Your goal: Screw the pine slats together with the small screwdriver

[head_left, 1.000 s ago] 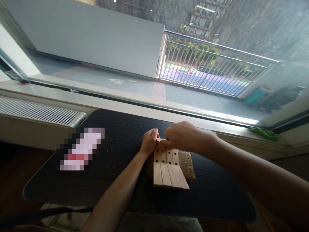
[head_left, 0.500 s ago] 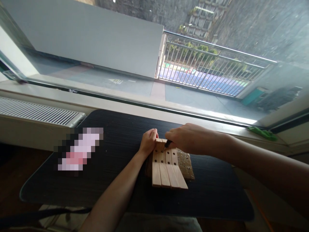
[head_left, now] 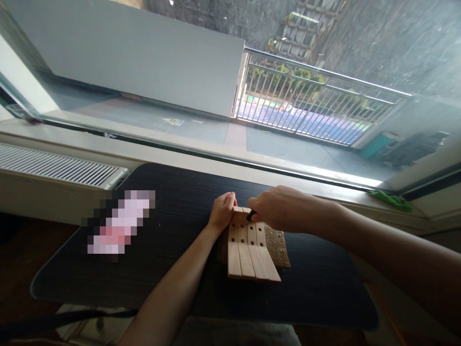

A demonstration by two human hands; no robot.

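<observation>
A light wooden piece of several joined slats (head_left: 248,262), with two rows of dark round holes, is tilted over a brown, rough-textured block (head_left: 278,245) on the table. At its far left edge, my left hand (head_left: 222,211) is closed around it, with the fingertips partly hidden. From the right, my right hand (head_left: 275,207) grips a screwdriver (head_left: 251,216) with a dark handle. Its thin tip points down at a hole in the far row; whether it is inside a screw there I cannot tell. Most of the handle is hidden in the fist.
Everything rests on a dark table (head_left: 173,202) against a window sill. A pixelated pinkish item (head_left: 122,223) lies on the left. Beyond the table's left end is a white radiator (head_left: 61,166). A green cloth (head_left: 391,201) lies on the sill at right.
</observation>
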